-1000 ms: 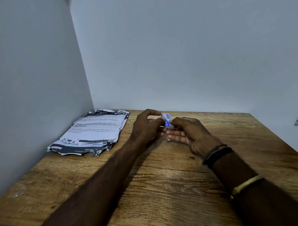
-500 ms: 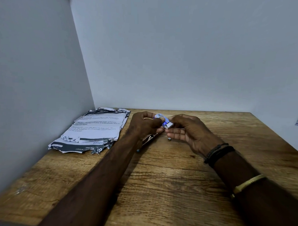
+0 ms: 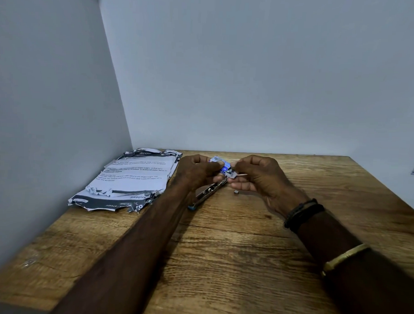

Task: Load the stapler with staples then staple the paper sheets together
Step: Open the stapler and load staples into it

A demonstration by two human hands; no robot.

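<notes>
- Looking down from the head view, both hands meet near the middle of the tabletop's [image 3: 233, 251] far edge, over the wooden surface.
- The left hand [image 3: 198, 170] has its fingers curled round a small blue-and-white staple box [image 3: 222, 165], held just above the tabletop.
- The right hand [image 3: 259, 179] touches the same box from the other side, thumb and forefinger pinching its near end. A thin pale strip [image 3: 241, 174] sticks out there; whether it is staples or a flap cannot be told.
- The stapler [image 3: 209, 191] lies on the tabletop just below the hands, opened out with its metal channel showing. It runs slantwise toward the near left and is partly hidden by the left wrist.
- A small dark bit [image 3: 235, 192] lies on the wood just under the right fingers.
- The paper sheets [image 3: 130, 180], printed and ragged at their near edge, lie stacked flat in the far left corner against the wall, beside the left forearm.
- Black bands [image 3: 302, 214] and a gold bangle [image 3: 345, 258] circle the right wrist and forearm.
</notes>
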